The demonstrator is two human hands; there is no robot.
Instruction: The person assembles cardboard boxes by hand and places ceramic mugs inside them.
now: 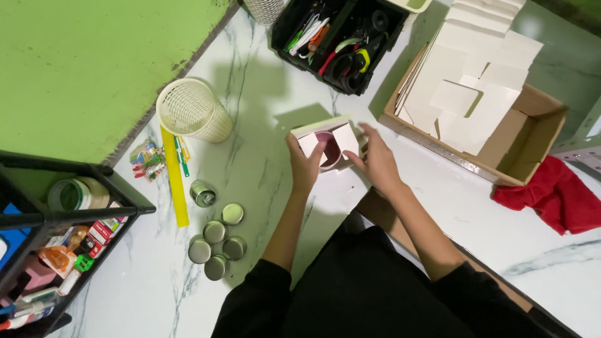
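While both hands are wrapped around it, the small white carton (327,139) sits just above the marble surface (263,163), near the middle, with its top flaps open and a maroon candle jar (328,150) already inside. The left hand (305,168) has its fingers closed on the left side of the carton, thumb up against the flap; the right hand (375,161) has its fingers pressed on the right flap, looks like mid-fold. So as far as I can judge, the jar's in but the carton isn't closed up yet.

Plenty left by the look of it: a cluster of little round silver tins (216,241) sits on the surface to the left, one more (203,193) lying on its side beside a yellow ruler (174,178). A cardboard box (532,131) of flat white cartons (466,81) is off to the right, a red cloth (557,197) next to it. A black tool tray (338,40) and a white mesh basket (191,111) are farther back. Nothing's really crowding the hands.
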